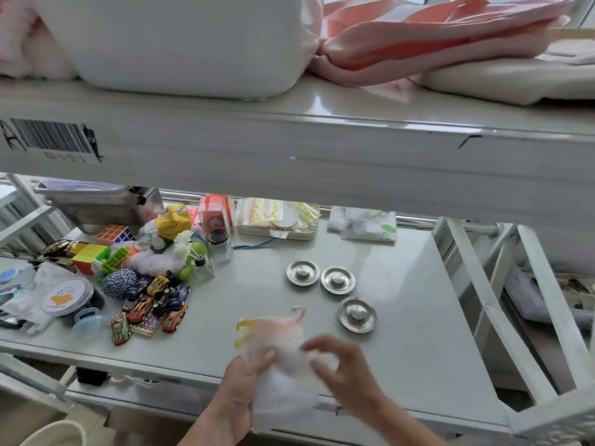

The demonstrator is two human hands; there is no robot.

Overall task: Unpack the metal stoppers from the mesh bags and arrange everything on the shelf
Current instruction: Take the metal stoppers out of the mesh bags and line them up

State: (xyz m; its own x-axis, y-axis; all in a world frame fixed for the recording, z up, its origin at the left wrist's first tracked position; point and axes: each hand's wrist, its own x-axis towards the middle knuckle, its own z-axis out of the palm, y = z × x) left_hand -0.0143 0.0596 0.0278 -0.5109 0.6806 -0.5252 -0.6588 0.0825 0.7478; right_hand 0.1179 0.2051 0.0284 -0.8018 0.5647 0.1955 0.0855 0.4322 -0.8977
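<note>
Three round metal stoppers lie on the grey shelf (402,349): one (302,273), a second (338,280) touching it on the right, and a third (357,315) nearer to me. My left hand (244,378) grips a bunch of white mesh bags (280,358) with yellow and pink drawstrings, held just above the shelf's front edge. My right hand (341,368) is at the bags' right side with fingers spread and curled, blurred; whether it pinches the mesh is unclear.
A heap of toys fills the shelf's left side: toy cars (154,309), puzzle cubes (114,235), a small glass jar (220,246), a round lidded tub (69,297). Flat packets (277,220) lie at the back. An upper shelf (322,149) overhangs, carrying a white bin and pink cloth.
</note>
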